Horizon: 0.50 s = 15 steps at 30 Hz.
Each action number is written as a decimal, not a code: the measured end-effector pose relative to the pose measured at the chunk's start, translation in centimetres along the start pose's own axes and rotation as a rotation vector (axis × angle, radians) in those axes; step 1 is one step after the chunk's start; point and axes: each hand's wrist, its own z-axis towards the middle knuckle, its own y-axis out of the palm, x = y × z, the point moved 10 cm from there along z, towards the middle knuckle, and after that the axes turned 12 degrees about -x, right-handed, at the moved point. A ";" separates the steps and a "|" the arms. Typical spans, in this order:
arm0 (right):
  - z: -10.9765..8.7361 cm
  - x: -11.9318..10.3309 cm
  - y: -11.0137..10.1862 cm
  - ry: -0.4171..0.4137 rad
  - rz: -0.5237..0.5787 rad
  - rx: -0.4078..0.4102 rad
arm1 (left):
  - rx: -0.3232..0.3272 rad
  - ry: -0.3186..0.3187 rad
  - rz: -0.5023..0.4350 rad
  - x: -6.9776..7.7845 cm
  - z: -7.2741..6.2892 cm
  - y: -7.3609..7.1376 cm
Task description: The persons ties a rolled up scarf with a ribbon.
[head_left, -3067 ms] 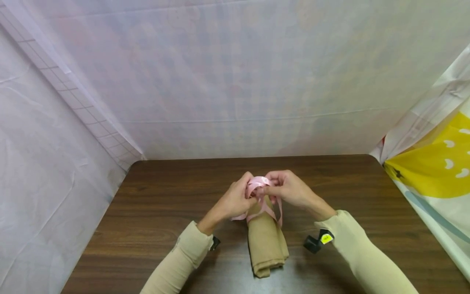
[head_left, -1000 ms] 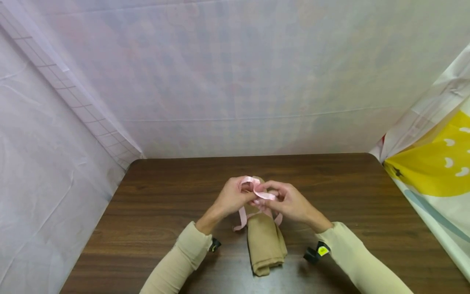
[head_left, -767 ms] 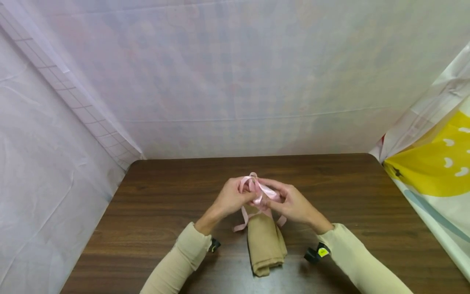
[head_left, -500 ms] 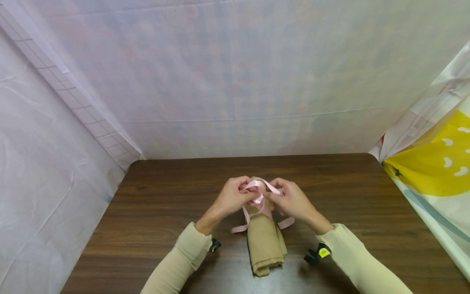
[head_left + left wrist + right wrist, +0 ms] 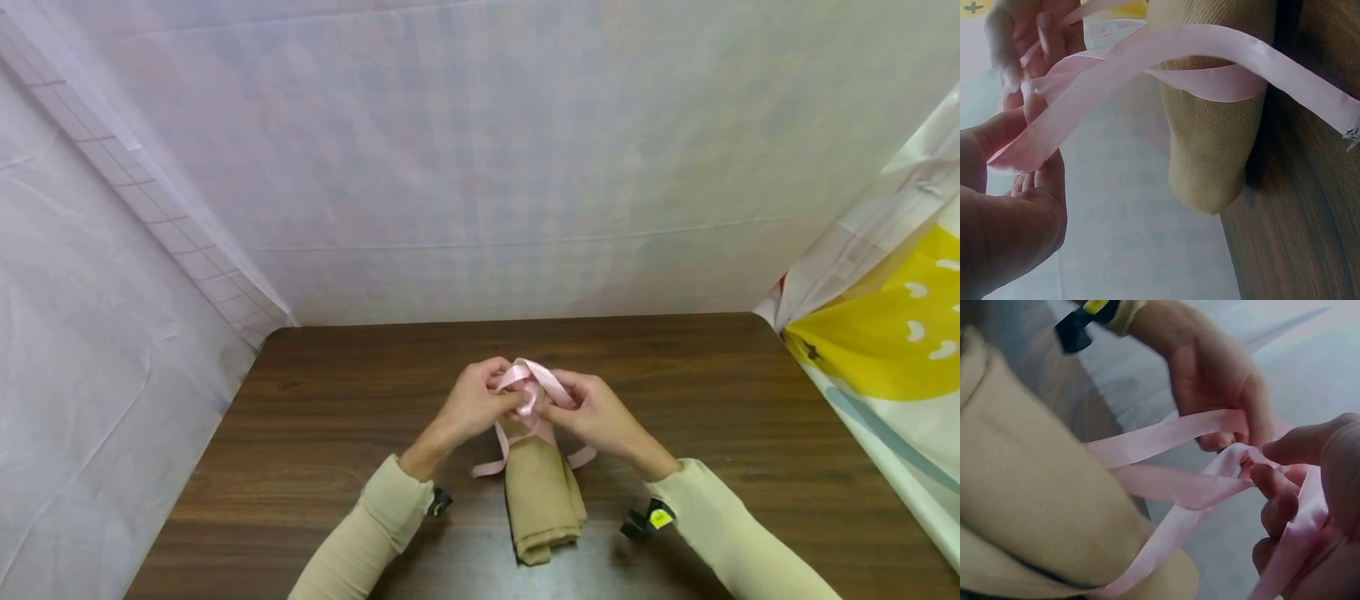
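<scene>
A tan cloth [image 5: 543,500], folded into a roll, lies lengthwise on the table with a pink satin ribbon [image 5: 551,383] around its far part. Above that far end, my left hand [image 5: 472,404] pinches a loop of the ribbon between thumb and fingers. Facing it, my right hand [image 5: 600,412] grips another part of the ribbon, the fingertips of both hands close together. In the right wrist view, ribbon strands [image 5: 1166,434] run from the roll [image 5: 1041,481] up to the fingers. One frayed ribbon end [image 5: 1335,115] hangs past the roll in the left wrist view. The crossing between the fingertips is partly hidden.
The dark wood-grain table [image 5: 337,392] has its far edge against a pale hanging sheet [image 5: 480,167]. A white sheet [image 5: 97,375] hangs on the left, a yellow-patterned cloth [image 5: 892,333] on the right. Black wrist cameras [image 5: 637,523] sit below both wrists.
The ribbon loops between the hands have shifted and changed shape, and its tails have moved to either side of the roll. The right hand has re-gripped the ribbon; the roll stays nearly in place.
</scene>
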 end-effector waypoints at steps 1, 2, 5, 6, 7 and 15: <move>-0.1 -0.1 0.1 -0.004 -0.039 0.011 | -0.003 -0.001 -0.006 0.0 0.0 0.0; -0.1 -0.2 0.1 -0.008 -0.082 0.022 | -0.008 -0.001 -0.008 0.0 0.0 0.1; -0.2 -0.2 0.4 -0.010 -0.166 0.052 | -0.024 -0.002 -0.015 -0.1 0.1 0.3; -0.2 -0.2 0.4 -0.005 -0.189 0.065 | -0.031 0.000 -0.021 -0.1 0.2 0.4; -0.1 -0.1 0.5 0.003 -0.208 0.077 | -0.039 0.000 -0.028 -0.2 0.2 0.5; 0.1 0.5 0.1 0.090 -0.238 0.127 | -0.078 0.024 -0.007 0.0 0.0 0.8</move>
